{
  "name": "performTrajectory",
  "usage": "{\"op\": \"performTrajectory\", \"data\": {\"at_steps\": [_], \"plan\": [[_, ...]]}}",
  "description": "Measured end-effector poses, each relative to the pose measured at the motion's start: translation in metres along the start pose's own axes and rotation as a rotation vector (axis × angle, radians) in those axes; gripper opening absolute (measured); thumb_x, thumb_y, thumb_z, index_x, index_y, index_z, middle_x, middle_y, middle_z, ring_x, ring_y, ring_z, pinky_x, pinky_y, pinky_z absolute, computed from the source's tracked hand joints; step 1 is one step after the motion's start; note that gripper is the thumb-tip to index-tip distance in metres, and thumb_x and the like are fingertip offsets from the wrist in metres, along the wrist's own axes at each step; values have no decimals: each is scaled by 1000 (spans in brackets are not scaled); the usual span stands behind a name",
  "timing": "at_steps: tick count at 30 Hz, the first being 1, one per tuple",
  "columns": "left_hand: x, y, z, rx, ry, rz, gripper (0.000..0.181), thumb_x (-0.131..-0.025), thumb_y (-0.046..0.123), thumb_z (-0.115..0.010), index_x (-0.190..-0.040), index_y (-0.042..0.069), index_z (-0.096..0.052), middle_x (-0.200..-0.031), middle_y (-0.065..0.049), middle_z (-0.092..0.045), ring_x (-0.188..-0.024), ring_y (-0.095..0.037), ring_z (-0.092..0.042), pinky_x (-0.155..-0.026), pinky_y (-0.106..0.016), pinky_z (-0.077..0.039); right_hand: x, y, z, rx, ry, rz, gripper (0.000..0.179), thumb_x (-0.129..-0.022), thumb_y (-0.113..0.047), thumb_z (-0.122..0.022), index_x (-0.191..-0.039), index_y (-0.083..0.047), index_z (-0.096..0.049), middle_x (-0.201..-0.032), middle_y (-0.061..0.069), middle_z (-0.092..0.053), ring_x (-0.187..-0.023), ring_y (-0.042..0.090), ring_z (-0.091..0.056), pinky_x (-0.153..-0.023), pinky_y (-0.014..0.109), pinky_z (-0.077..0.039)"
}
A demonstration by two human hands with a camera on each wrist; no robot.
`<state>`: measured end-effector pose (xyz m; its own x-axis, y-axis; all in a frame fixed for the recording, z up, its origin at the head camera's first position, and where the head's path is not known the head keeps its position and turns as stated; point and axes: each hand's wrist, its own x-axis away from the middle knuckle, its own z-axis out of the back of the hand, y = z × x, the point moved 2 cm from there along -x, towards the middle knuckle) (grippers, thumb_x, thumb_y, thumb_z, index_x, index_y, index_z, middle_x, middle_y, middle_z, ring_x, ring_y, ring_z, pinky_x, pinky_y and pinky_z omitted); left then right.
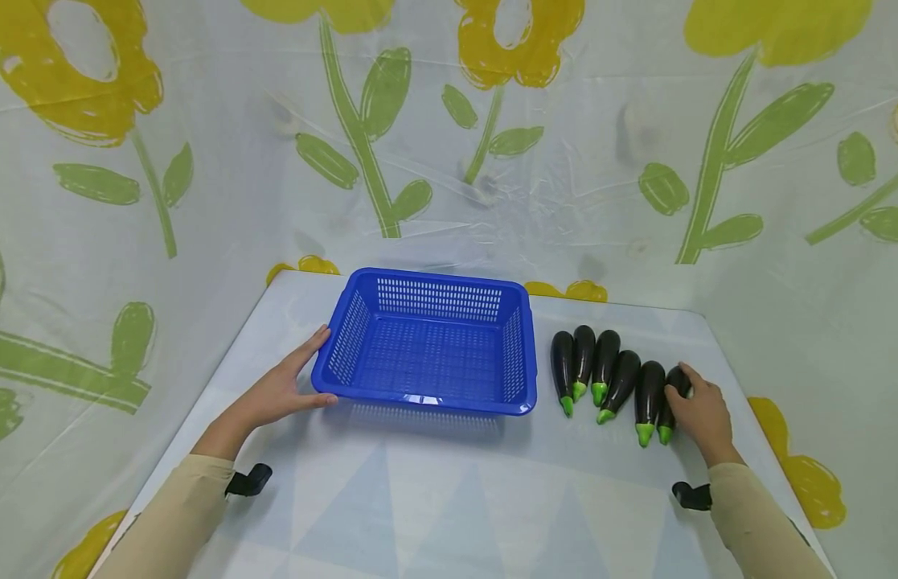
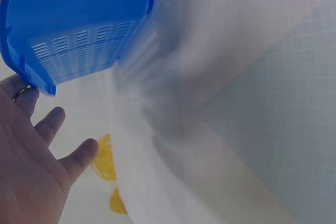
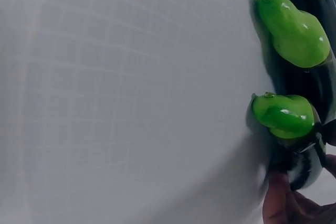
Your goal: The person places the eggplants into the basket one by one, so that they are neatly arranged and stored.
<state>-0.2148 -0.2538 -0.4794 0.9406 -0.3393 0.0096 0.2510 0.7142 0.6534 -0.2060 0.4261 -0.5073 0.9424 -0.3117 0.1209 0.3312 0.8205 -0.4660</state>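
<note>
A blue plastic basket (image 1: 427, 400) with slotted sides sits in the middle of the table. My left hand (image 1: 278, 392) touches its front left corner, thumb by the front rim and the other fingers spread along the left side. Close up in the left wrist view, fingertips of the left hand (image 2: 31, 145) meet the basket's rim (image 2: 50, 85), while two fingers stand free. Several glossy dark eggplants (image 1: 606, 354) with bright green caps lie in a row right of the basket. The right hand (image 1: 703, 412) grips the rightmost eggplant (image 1: 666, 418), partly covering it; its green cap (image 3: 286, 115) shows in the right wrist view.
The white table (image 1: 420, 515) carries pale blue triangles. A flower-printed sheet (image 1: 564, 161) rises behind it and on both sides. A black wrist mount (image 1: 249, 481) sticks out from the left sleeve, another mount (image 1: 692, 496) from the right one.
</note>
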Motion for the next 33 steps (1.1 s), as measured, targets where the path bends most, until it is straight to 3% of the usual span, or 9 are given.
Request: {"op": "performTrajectory", "data": {"at_steps": [11, 19, 33], "plan": [[0, -1, -1, 10, 7, 8, 111, -84, 37, -82, -165, 24, -8, -171, -8, -6, -153, -46, -12, -114, -74, -20, -2, -3, 3, -12, -1, 34, 64, -104, -29, -42, -157, 2, -26, -143, 50, -30, -127, 65, -36, -100, 74, -38], [0, -2, -1, 13, 13, 27, 110, -85, 47, -80, -165, 26, -8, -172, -6, -6, -153, -46, -13, -115, -73, -21, -1, -3, 0, -36, 11, 26, 63, -104, -26, -45, -157, 3, -26, -143, 51, -28, -130, 65, -33, -103, 74, -36], [-1, -1, -2, 2, 21, 46, 111, -83, 51, -81, -165, 25, -11, -170, -13, -11, -149, -52, -19, -110, -76, -25, 0, -6, 4, -63, 63, 10, 65, -103, -29, -44, -158, -1, -27, -146, 50, -25, -129, 66, -33, -103, 76, -35]]}}
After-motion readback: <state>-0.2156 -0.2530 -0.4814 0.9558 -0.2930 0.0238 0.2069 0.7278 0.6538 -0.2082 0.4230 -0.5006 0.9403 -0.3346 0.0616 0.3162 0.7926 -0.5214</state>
